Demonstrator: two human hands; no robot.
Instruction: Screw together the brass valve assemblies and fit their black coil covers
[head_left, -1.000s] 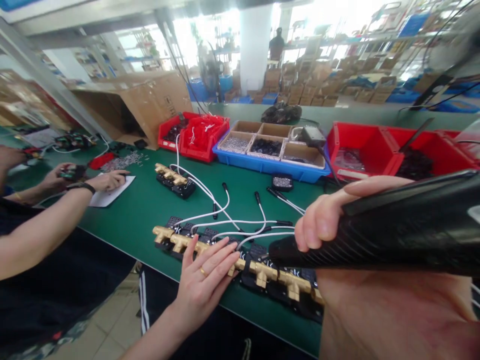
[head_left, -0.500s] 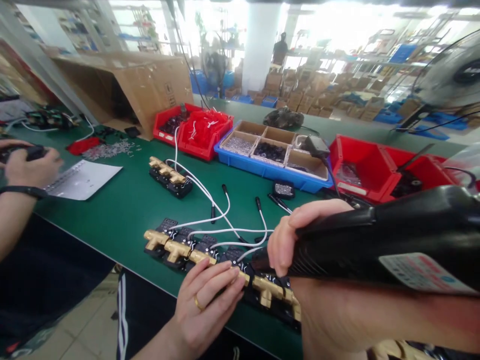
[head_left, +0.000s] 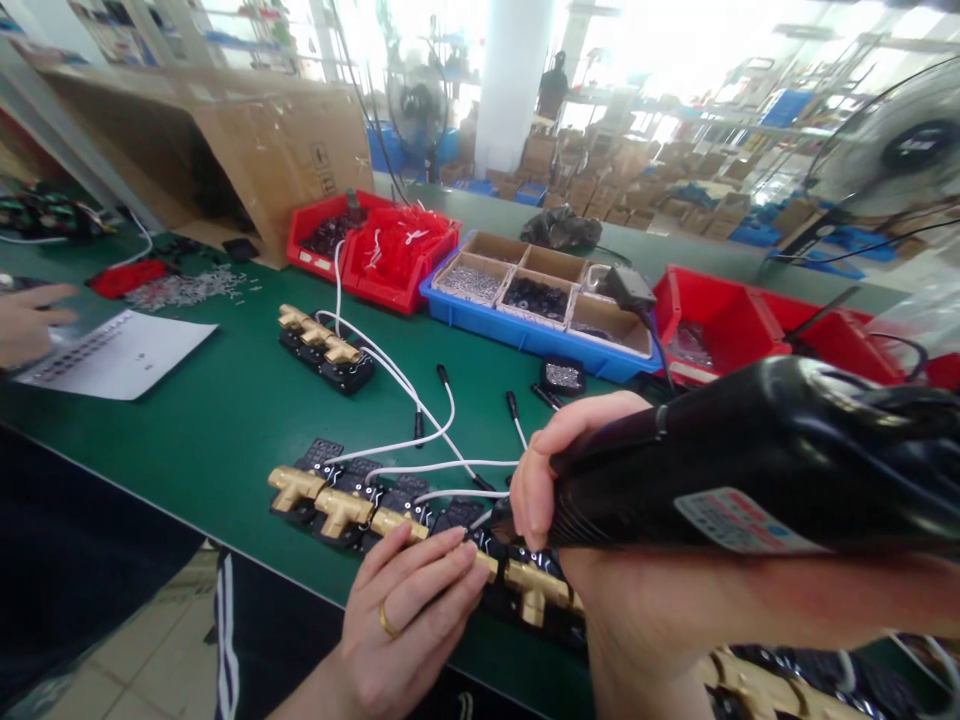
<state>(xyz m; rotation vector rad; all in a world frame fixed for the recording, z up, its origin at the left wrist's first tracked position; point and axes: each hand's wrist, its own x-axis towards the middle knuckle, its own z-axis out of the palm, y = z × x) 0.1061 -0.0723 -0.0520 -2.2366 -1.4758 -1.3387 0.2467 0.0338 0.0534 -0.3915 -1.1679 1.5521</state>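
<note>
We press our left hand (head_left: 409,625) flat on the long row of gold brass valves (head_left: 420,525) so it can't slide, while our right hand (head_left: 600,560), wrapped tight around the big black power screwdriver (head_left: 750,465), keeps its tip straight, just past our left fingertips.

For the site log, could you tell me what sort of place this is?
Probably a factory assembly bench: red parts bins, a blue tray of small hardware, and a row of brass valve fittings on the green table.

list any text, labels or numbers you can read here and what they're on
None can be read.
White and red sticker on the black power tool in the right hand: print blurred.
White paper sheet: rows of marks too small.
Brown cardboard box: symbols too small.
</note>
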